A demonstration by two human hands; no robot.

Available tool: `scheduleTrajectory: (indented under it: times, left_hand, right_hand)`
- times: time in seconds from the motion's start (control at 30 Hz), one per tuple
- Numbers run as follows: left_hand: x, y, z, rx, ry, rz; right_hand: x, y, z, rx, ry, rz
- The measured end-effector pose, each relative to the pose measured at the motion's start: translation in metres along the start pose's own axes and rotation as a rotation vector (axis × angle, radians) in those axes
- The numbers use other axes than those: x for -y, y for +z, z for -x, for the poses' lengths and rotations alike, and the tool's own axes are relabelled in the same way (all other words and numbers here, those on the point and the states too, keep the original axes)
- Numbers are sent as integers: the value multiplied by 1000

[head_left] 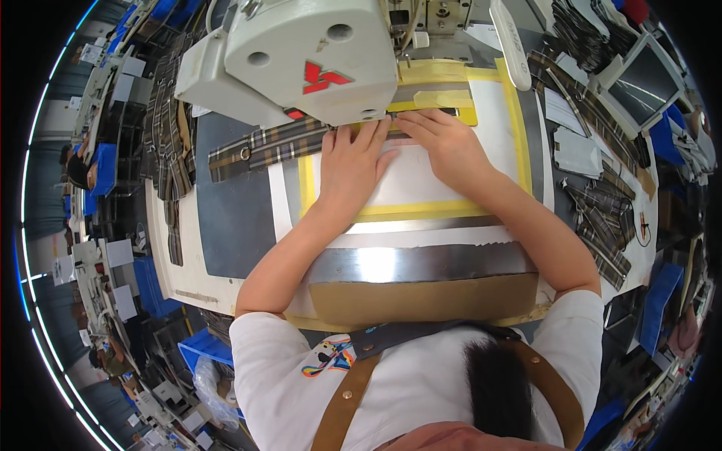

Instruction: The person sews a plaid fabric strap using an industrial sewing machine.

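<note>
So both hands are lying flat on the sewing table (226, 225) right in front of the big white sewing machine (301, 56) sitting at the far edge. The left hand (352, 167) is pressing palm-down with fingers stretched out and close together, holding nothing, fingertips touching the plaid strap (271, 146) where it's running under the machine head. That strap is stretching off toward the table's left edge and it's carrying a small metal ring near its far end. The right hand (445, 144) is resting just beside the left, fingers extended and angling left along the dark strip under the needle area, not gripping anything either. Both are sitting on a white template (421, 184) framed with yellow tape. More plaid pieces (602, 225) are piling up by the right edge, and a metal plate (421, 263) is running along the near edge
</note>
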State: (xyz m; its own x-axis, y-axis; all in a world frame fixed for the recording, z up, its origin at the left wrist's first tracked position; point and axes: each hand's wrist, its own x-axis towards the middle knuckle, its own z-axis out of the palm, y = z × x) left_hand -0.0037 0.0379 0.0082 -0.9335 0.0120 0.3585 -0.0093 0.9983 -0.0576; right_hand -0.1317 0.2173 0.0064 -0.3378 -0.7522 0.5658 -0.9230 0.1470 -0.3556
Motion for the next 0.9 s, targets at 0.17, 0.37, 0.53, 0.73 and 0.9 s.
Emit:
scheduleTrajectory:
  times: [0.17, 0.37, 0.53, 0.73, 0.9]
  left_hand:
    - [-1, -2, -1, 41, -10, 35]
    - [0, -5, 4, -7, -4, 43]
    - [22, -6, 13, -22, 6, 216]
    - [38, -1, 11, -76, 91, 234]
    - [40, 0, 9, -92, 97, 230]
  right_hand:
    - [-2, 3, -11, 29, 55, -66]
    - [-2, 6, -6, 6, 14, -57]
    - [0, 1, -7, 35, -16, -17]
    - [0, 1, -7, 40, -26, 5]
    - [1, 1, -7, 49, -23, 7]
